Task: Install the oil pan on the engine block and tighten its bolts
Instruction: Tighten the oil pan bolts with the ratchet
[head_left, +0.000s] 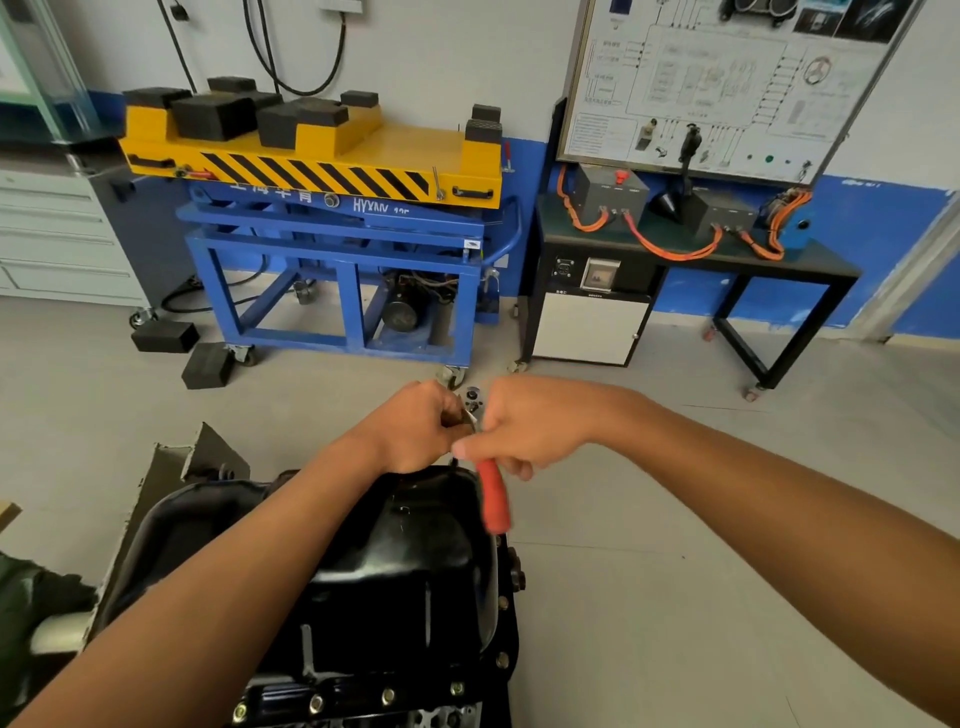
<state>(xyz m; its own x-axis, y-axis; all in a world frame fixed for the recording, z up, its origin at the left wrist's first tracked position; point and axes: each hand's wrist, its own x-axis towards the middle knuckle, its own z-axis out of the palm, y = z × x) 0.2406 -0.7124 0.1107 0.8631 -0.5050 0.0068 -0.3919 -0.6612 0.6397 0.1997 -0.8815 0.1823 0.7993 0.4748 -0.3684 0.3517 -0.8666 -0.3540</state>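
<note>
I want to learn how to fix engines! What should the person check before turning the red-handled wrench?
1. Black metal oil pan sits in place, rim flat: ok.
2. Small round bolts stand along the pan's near and right rim: ok.
3. Those bolts are tight: cannot tell.
4. Right hand grips the red-handled ratchet wrench: ok.
5. Left hand holds the wrench's head end steady: ok.
6. Wrench tip sits on a bolt at the pan's far end: cannot tell, the hands hide it.
</note>
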